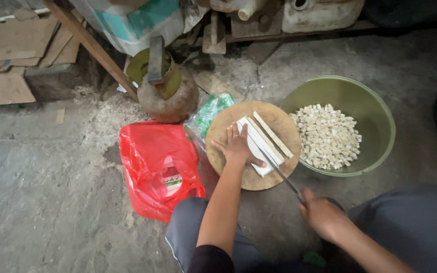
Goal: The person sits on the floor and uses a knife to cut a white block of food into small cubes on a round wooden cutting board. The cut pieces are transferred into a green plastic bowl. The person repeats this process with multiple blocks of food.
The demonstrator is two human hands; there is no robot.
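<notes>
On round wooden board (pixel 274 178): left hand (pixel 238 147) flat, fingers spread on white block (pixel 257 146) | right hand (pixel 323 215) grip clamped on knife (pixel 281 175) slicing beside it | green bowl (pixel 380 121) of cubes right | concrete floor (pixel 41 202), red bag (pixel 153 162) left.

Red plastic bag (pixel 160 169), rusty gas cylinder (pixel 168 96), flattened cardboard (pixel 11 55), concrete floor (pixel 46 202)

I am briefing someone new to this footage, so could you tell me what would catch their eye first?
Probably the bright red plastic bag on the concrete floor, left of centre. Beside it, the left hand presses pale strips on a round wooden board while the right hand works a knife. At right, a green basin holds small pale cubes.
</notes>
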